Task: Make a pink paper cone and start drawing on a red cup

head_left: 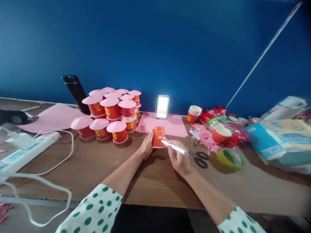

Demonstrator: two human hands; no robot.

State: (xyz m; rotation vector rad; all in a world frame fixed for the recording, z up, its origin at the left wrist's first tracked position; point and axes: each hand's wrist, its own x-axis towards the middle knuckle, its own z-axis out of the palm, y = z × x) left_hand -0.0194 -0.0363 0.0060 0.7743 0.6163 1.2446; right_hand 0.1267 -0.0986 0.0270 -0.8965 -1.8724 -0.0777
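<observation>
My left hand is wrapped around the left side of a red paper cup, which is held at the middle of the table. A white marker pen is gripped in my right hand, its tip at the front of the cup near a small pale mark. Whether the tip touches the cup I cannot tell. Just behind the cup lie pink paper sheets. Black-handled scissors rest to the right of my right hand, their blades partly hidden behind it.
Stacked red cups with pink cone tops stand left, beside a black bottle. A power strip with white cables lies far left. To the right are nested cups, pink paper scraps, green tape and a blue-yellow package.
</observation>
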